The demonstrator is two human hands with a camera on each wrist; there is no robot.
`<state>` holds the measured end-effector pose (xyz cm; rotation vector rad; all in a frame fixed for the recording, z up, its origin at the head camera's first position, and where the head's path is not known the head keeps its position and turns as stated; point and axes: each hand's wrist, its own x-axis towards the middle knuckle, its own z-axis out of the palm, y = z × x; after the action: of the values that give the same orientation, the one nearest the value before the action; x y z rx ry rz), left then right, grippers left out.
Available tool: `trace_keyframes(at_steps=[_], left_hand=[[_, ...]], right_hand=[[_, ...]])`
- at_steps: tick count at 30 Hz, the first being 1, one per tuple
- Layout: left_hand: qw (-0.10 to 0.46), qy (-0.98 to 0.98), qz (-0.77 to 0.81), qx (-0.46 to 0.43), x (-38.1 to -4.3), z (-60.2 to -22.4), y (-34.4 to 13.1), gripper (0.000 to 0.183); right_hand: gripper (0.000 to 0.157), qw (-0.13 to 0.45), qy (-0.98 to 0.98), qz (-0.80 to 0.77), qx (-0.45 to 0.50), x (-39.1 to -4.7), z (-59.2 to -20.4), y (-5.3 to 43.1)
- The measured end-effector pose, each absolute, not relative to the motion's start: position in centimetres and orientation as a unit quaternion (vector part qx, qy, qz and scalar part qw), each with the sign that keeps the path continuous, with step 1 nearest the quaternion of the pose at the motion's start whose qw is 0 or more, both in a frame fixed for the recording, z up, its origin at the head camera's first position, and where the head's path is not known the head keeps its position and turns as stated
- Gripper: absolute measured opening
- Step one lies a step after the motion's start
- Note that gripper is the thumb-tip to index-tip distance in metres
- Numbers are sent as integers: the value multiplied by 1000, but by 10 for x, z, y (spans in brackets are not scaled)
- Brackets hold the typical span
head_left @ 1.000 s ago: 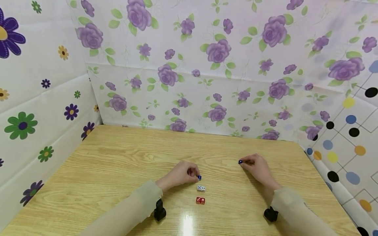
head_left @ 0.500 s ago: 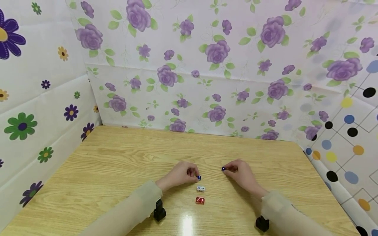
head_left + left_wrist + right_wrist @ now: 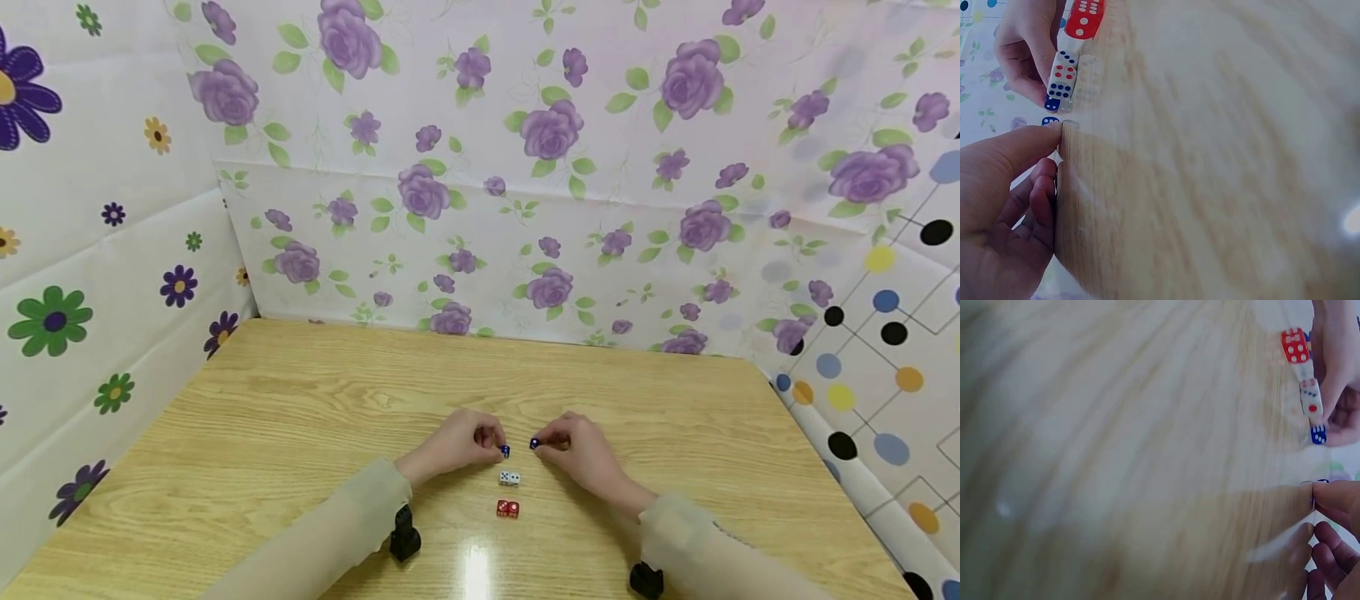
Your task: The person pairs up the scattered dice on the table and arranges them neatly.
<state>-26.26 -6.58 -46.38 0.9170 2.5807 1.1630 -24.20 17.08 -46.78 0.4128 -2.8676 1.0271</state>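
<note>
My left hand (image 3: pixel 463 440) pinches a small blue die (image 3: pixel 506 451) between thumb and finger, low over the table just behind a pair of white dice (image 3: pixel 509 478). To its right, my right hand (image 3: pixel 583 454) pinches a second blue die (image 3: pixel 535 443), with a narrow gap between the two. The white dice sit side by side, and two red dice (image 3: pixel 507 509) stand together nearer the front. In the right wrist view, the left hand's blue die (image 3: pixel 1318 434) shows its white pips, while right fingertips (image 3: pixel 1335 495) hide most of the other die.
The dice rest on a wood-grain table (image 3: pixel 337 367) with a glossy light reflection near its front. Flower-printed cloth (image 3: pixel 495 233) hangs behind and at the left, and dotted cloth (image 3: pixel 892 375) at the right. Black wrist cameras (image 3: pixel 405 537) sit under both forearms.
My right hand has slid left and slightly toward me with its blue die, closing most of the distance to the left hand's die. My left hand has stayed in place.
</note>
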Motion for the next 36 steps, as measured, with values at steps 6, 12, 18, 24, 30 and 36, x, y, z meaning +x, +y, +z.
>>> trace_keyframes(at_steps=[6, 12, 18, 24, 30, 36], left_hand=[[78, 867, 381, 310, -262, -463, -66, 5], [76, 867, 380, 312, -262, -462, -65, 5], [74, 869, 376, 314, -261, -462, -65, 5], [73, 868, 377, 315, -262, -462, -65, 5], [71, 866, 378, 319, -261, -462, -65, 6], [70, 864, 382, 320, -261, -463, -65, 6]], right_hand=[[9, 27, -927, 341, 155, -240, -470, 163], [10, 38, -924, 343, 164, -235, -469, 159], [10, 46, -927, 333, 164, -230, -469, 153], [10, 47, -928, 334, 159, -227, -469, 150], [10, 54, -930, 325, 162, -227, -469, 149], [11, 63, -933, 315, 161, -227, -471, 148]])
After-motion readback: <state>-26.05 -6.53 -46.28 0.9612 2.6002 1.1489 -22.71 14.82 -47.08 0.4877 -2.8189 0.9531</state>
